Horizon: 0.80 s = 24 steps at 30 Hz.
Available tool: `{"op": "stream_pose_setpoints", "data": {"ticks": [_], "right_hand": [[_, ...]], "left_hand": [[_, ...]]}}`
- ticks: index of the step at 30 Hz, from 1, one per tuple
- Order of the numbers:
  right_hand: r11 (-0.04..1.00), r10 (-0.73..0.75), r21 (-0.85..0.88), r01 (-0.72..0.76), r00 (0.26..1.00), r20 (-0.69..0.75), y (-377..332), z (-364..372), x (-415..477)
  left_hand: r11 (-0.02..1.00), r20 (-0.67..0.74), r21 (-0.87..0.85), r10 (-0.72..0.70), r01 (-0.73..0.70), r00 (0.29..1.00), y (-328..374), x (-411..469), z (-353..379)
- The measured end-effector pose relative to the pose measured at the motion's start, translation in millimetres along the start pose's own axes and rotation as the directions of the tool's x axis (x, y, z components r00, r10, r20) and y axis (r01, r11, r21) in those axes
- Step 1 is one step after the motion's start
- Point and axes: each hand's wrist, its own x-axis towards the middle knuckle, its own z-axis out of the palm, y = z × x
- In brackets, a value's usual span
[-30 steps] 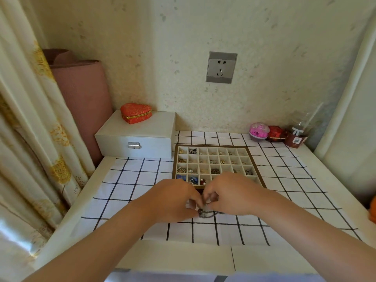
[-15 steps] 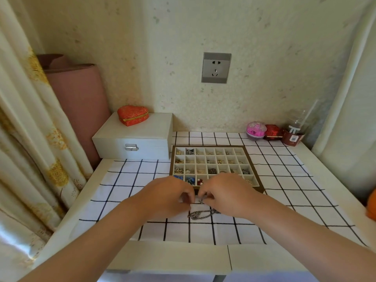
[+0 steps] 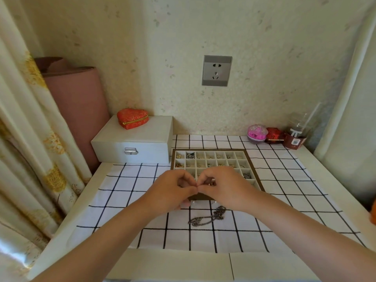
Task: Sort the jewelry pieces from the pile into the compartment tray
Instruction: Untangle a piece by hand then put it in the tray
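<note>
Head view: both forearms reach fwd over the table's near edge. Left hand [image 3: 173, 190] and right hand [image 3: 223, 188] meet fingertip to fingertip above the near edge of the compartment tray [image 3: 249, 157], thumbs & forefingers pinched tight together; whatever is between them is too small to make out. The other fingers are curled under.

One dark chain pile [image 3: 207, 217] lies on the checked cloth [image 3: 126, 184], just nearer than the hands, apart from the tray. One tray, in the cloth's far middle, w/ bits of jewelry in several cells. One white box [image 3: 142, 143] at the far-left corner, one red heart case [image 3: 132, 118] on top. Three small items at the far-right corner: pink ball [image 3: 257, 133], red packet [image 3: 274, 135], clear cup [image 3: 297, 133].
</note>
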Motion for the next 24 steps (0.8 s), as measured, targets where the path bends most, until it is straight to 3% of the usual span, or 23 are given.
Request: {"op": "stream_pose_setpoints", "data": {"ticks": [4,8,10,12,17,20,24], "right_hand": [[0.99,0.033,0.139,-0.023,0.997,-0.066,-2.8,-2.4,11.3],[0.982,0.038,0.188,-0.016,0.993,-0.116,-7.3,-12.2,29.7],[0.989,0.054,0.145,-0.029,0.984,-0.169,-5.9,-16.5,43.7],[0.995,0.063,0.087,-0.047,0.98,-0.189,-0.5,-17.9,58.2],[0.984,0.029,-0.175,-0.044,0.996,-0.089,9.0,-9.2,84.6],[0.939,-0.006,-0.344,-0.004,1.0,-0.028,7.2,-2.4,93.4],[0.871,-0.034,-0.491,0.028,0.999,-0.003,5.9,1.6,100.1]], "left_hand": [[0.982,-0.055,-0.184,-0.056,0.045,0.997,1.0,10.5,-4.0],[0.98,-0.12,-0.2,-0.003,-0.021,0.993,2.3,30.8,-16.2],[0.993,-0.211,-0.088,0.052,-0.072,0.976,-1.4,43.8,-22.8],[0.985,-0.272,0.135,0.137,-0.103,0.953,-9.0,56.1,-28.1],[0.841,-0.104,0.515,0.256,-0.168,0.961,-25.3,68.6,-33.6],[0.781,0.02,0.578,0.279,-0.239,0.96,-28.3,68.2,-29.9],[0.754,0.053,0.6,0.298,-0.269,0.953,-30.4,67.3,-27.2]]}}
